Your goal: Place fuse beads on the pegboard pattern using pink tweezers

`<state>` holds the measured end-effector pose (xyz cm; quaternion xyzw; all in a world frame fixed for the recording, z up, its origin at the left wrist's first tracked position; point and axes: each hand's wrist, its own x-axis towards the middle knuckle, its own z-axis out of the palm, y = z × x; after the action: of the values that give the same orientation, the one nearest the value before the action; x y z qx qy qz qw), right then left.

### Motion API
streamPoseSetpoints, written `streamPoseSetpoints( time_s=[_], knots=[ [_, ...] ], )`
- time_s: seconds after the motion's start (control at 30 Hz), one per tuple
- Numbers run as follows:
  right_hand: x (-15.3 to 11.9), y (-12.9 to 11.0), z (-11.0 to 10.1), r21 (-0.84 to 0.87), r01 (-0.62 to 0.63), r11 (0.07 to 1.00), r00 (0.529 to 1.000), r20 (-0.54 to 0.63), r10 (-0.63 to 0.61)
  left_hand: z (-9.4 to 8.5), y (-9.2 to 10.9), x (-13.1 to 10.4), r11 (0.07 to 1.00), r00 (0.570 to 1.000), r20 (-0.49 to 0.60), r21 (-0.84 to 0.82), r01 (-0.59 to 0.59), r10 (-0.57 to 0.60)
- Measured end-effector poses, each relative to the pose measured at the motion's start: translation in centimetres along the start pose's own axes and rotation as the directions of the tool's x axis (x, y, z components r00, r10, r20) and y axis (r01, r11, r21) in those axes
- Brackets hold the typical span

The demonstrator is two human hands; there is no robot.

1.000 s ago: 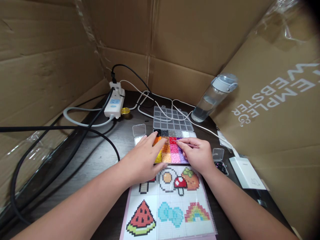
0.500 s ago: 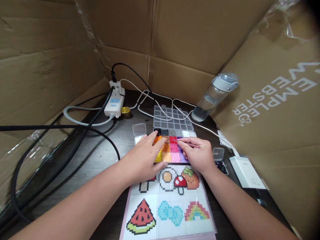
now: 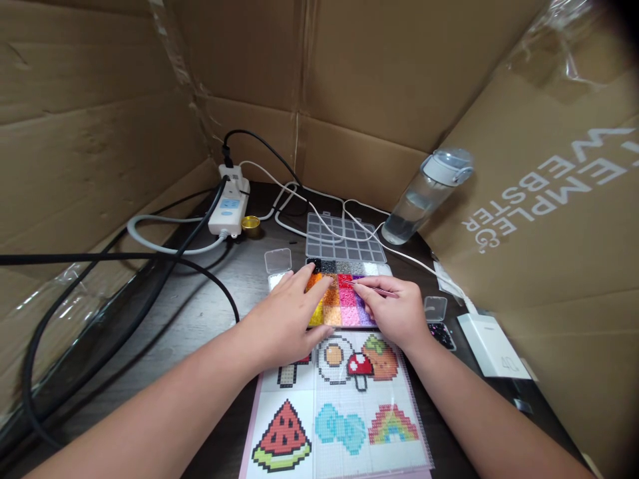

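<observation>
A divided bead box (image 3: 332,314) lies with its beads sorted by colour, black and grey at the back, orange, red, pink and purple nearer. My left hand (image 3: 294,313) rests over the box's left side, fingers spread. In my right hand (image 3: 399,307) a pair of thin tweezers (image 3: 380,291) is pinched, their tips at the red beads (image 3: 345,282). In front lies a pattern sheet (image 3: 344,402) under a clear pegboard, with a watermelon, a blue bow, a rainbow, an egg, a mushroom and an orange fruit. My left hand partly hides another picture.
The box's clear gridded lid (image 3: 344,246) stands open behind, with a white cable across it. A water bottle (image 3: 417,199) is at back right, a power strip (image 3: 228,206) and gold cup (image 3: 251,226) at back left. Small bead cases (image 3: 442,334) flank the box. A white charger (image 3: 494,346) lies right.
Both hands keep nearly the same place. The tweezers' tips remain at the red beads, and the whole view has shifted only very slightly.
</observation>
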<state>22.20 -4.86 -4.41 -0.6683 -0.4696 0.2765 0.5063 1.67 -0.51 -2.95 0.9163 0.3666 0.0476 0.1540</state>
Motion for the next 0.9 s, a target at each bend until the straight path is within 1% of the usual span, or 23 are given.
streamPoseSetpoints(
  time_s=[0.3, 0.67, 0.9],
  knots=[
    [0.08, -0.02, 0.03, 0.003, 0.001, 1.0, 1.0, -0.001, -0.001, 0.07, 0.03, -0.02, 1.0, 1.0, -0.019, -0.024, 0.0, 0.0],
    [0.15, -0.04, 0.03, -0.001, 0.0, 1.0, 1.0, 0.004, 0.0, -0.23, 0.25, 0.1, 1.0, 1.0, 0.014, -0.01, 0.01, -0.01],
    [0.15, -0.04, -0.05, 0.006, -0.008, 1.0, 1.0, 0.013, 0.008, -0.19, 0.2, -0.03, 1.0, 1.0, -0.001, -0.001, -0.001, 0.001]
  ],
)
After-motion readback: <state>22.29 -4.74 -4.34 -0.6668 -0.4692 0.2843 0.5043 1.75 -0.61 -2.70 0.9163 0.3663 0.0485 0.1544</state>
